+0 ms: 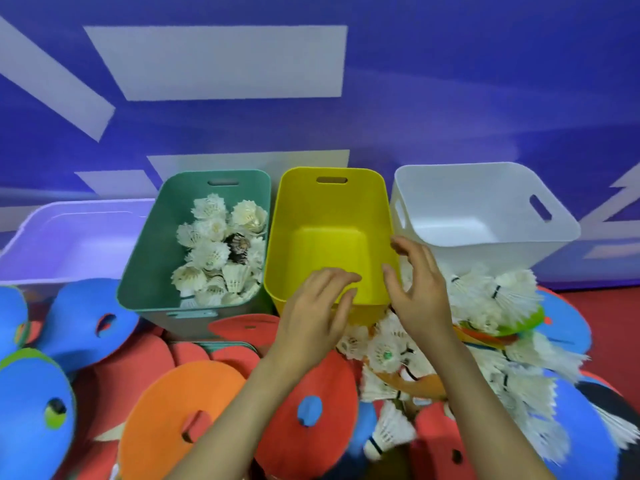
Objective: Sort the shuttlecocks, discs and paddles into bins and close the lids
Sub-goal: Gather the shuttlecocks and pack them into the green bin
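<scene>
the left hand (317, 306) is reaching over the rim of the yellow bin (329, 206), fingers loose, empty; the right hand (417, 292) is hovering alongside, fingers spread.

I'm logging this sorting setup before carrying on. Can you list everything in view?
green bin: one, green, left of the yellow bin
yellow bin: one, yellow, middle, empty
white bin: one, white, right, empty
lilac bin: one, lilac, far left
binned shuttlecocks: many, white, in the green bin
loose shuttlecocks: many, white, heaped front right
discs: many; blue, red, orange; spread across the front
left hand: one, over the yellow bin's near rim
right hand: one, fingers spread, at the yellow bin's right rim
</scene>
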{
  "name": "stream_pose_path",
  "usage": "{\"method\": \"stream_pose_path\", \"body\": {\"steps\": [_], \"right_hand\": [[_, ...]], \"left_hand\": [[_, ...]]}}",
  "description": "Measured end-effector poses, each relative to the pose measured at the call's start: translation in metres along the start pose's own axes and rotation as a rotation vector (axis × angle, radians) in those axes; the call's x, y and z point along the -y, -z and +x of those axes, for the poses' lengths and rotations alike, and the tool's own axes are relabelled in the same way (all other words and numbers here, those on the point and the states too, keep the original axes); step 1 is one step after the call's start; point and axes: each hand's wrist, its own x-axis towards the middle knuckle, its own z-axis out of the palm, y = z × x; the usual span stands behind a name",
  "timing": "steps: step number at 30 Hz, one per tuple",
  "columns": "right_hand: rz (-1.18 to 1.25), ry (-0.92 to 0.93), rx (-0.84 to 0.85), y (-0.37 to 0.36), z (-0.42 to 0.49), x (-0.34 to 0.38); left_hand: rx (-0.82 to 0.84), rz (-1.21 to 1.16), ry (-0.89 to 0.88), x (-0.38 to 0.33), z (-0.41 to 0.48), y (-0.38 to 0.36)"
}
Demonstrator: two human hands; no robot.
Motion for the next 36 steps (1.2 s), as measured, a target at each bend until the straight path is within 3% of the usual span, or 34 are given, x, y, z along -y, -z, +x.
{"method": "stream_pose_path", "body": {"steps": [3,7,12,15,17,23,27,36], "right_hand": [[-0.058,-0.113,0.008,0.031,-0.023,-0.041],[-0.173,-0.222,0.218,0.05,-0.046,-0.087],[-0.137,-0.079,0.608,0.046,-0.067,-0.1],[-0.154,-0.057,0.841,0.028,-0.075,-0.098],[-0.235,-0.026,0.91,0.018,-0.077,-0.1],[-0.338,0.025,0.832,0.01,-0.077,-0.107],[-0.187,0.052,0.727,0.019,-0.079,-0.112],[0.172,0.184,0.416,0.058,-0.074,-0.077]], "left_hand": [[0.204,0.049,0.053,-0.022,-0.02,-0.046],[0.495,0.191,0.366,-0.028,-0.045,-0.092],[0.573,0.472,0.61,-0.024,-0.061,-0.1],[0.6,0.51,0.641,-0.017,-0.066,-0.104],[0.599,0.497,0.652,-0.012,-0.067,-0.108],[0.459,0.427,0.685,-0.009,-0.058,-0.111],[0.369,0.439,0.626,-0.019,-0.056,-0.099],[-0.032,0.208,0.458,-0.046,-0.059,-0.038]]}}
